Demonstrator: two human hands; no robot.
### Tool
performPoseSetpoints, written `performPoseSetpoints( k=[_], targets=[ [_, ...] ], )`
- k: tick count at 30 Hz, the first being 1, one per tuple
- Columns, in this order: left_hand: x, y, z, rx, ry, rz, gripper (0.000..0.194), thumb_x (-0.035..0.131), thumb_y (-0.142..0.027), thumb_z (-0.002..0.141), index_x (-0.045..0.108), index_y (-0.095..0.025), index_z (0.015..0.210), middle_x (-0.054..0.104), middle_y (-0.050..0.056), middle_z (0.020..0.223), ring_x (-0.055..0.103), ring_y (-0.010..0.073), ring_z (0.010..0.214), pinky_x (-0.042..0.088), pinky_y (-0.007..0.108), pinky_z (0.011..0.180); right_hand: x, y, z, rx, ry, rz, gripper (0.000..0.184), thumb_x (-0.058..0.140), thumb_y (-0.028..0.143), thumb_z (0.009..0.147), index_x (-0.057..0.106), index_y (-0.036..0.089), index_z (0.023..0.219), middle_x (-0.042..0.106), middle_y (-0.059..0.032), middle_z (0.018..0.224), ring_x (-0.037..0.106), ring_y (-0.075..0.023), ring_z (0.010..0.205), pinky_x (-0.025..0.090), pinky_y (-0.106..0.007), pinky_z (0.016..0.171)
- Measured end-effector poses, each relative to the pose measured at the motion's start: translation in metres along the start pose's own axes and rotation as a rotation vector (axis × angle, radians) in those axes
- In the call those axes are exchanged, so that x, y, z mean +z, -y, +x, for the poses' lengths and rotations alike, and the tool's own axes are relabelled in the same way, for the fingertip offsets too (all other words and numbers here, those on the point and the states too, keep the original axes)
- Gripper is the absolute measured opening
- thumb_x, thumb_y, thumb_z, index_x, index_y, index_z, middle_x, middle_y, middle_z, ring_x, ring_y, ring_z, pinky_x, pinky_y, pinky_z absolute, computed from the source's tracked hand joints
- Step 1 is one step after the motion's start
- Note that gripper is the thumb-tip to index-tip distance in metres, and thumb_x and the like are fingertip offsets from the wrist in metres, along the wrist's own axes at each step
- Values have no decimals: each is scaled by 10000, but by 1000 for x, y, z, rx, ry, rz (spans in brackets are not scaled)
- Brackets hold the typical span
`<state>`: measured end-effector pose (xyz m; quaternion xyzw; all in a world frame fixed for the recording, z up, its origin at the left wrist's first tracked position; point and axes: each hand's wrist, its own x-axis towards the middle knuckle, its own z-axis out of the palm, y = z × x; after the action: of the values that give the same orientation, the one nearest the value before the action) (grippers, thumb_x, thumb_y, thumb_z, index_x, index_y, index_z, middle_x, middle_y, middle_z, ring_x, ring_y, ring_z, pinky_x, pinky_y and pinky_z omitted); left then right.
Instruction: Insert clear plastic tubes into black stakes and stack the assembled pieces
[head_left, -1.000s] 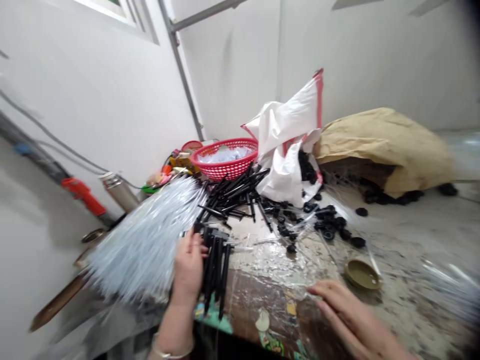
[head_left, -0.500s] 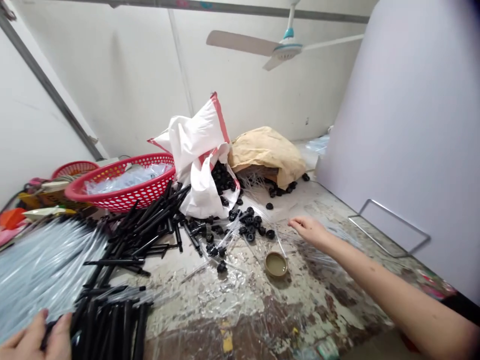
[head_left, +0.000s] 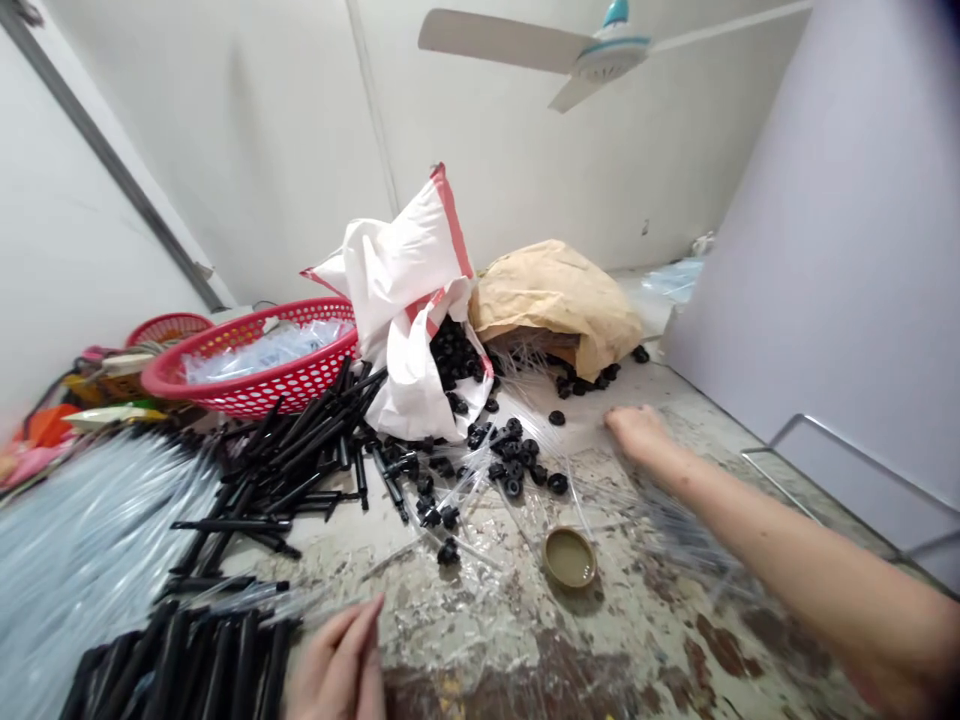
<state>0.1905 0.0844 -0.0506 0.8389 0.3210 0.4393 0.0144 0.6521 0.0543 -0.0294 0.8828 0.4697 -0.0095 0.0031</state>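
Note:
My left hand (head_left: 341, 660) is at the bottom, its fingers pressed together beside a stack of black plastic tubes (head_left: 180, 660). Whatever it may hold is hidden. Over the right side of the table, my right hand (head_left: 637, 432) is closed, near loose thin clear tubes (head_left: 686, 530); anything in its fingers is too small to make out. Between the hands stands a small round dish (head_left: 568, 558) of liquid. Black ring-shaped caps (head_left: 517, 455) lie scattered beyond it, with thin clear tubes among them.
A white sack (head_left: 405, 270) spills black caps beside a tan cloth-like bag (head_left: 555, 290). Left of them are a red basket (head_left: 251, 385) of clear plastic pieces and a large clear tube bundle (head_left: 105, 560). A pale panel (head_left: 840, 260) with a metal wire frame (head_left: 862, 470) borders the right.
My left hand has moved right, away from the black tubes at the lower left. My right hand has shifted slightly right and up in view, and the camera view has tilted a little.

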Motion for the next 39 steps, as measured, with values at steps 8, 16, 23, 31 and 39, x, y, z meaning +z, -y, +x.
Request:
performPoseSetpoints(
  k=[8,16,23,31,39],
  targets=[
    [8,-27,-4,-235,73,-174,297,469,-69,831,600,-170,1077,628,88,939,619,156,874,516,237,763,-31,81,-20,-187,-99,207,249,315,218,894,509,153,1035,643,-67,788,594,-176,662,410,-257,587],
    [11,-30,-6,-538,118,-402,232,453,-147,859,635,-156,1002,646,93,892,611,175,861,503,281,758,-52,275,-66,-706,68,359,205,430,301,862,561,177,959,657,-69,907,602,-183,808,408,-249,679],
    [3,-29,-5,-710,186,-503,238,422,-160,862,639,-138,959,616,101,862,595,188,818,488,303,722,-16,375,-68,-705,121,238,235,517,312,824,575,166,999,662,-111,1001,612,-220,918,418,-269,713],
    [2,-28,-7,-681,189,-561,231,420,-118,849,646,-141,895,614,91,831,590,186,815,474,299,721,-6,385,-75,-676,140,111,195,511,255,783,594,161,933,680,-117,923,632,-246,867,427,-290,667],
    [5,-24,-12,-632,86,-486,232,430,-133,865,626,-156,988,627,89,878,598,179,856,498,301,758,-52,319,-83,-675,66,84,151,450,267,848,584,201,871,673,-65,879,620,-210,819,385,-257,626]
  ],
)
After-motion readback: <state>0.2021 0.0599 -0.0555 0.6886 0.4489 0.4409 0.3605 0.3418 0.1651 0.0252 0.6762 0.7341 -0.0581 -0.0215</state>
